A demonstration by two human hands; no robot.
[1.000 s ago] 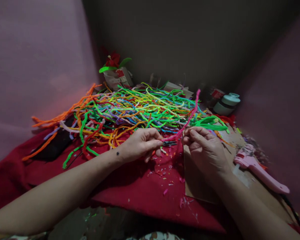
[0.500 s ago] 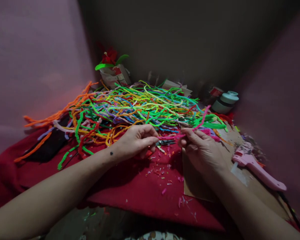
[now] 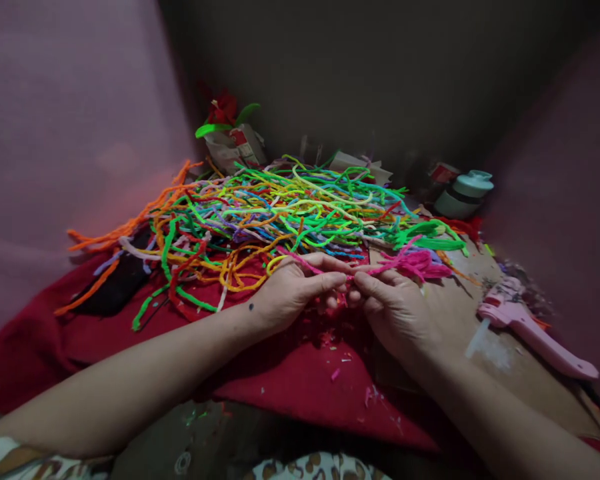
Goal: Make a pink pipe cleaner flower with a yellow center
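One fuzzy pink chenille stem [image 3: 306, 265]: long axis crosswise, pinched in your left hand [image 3: 300, 288] and right hand [image 3: 396, 303], thumbs close together, neither hand nearer; a looped pink chenille bundle [image 3: 423, 265] lies just beyond your right hand.

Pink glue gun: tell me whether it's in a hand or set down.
Set down: the glue gun lies on the brown cardboard, apart from the right hand and left hand, both at the pink strands.
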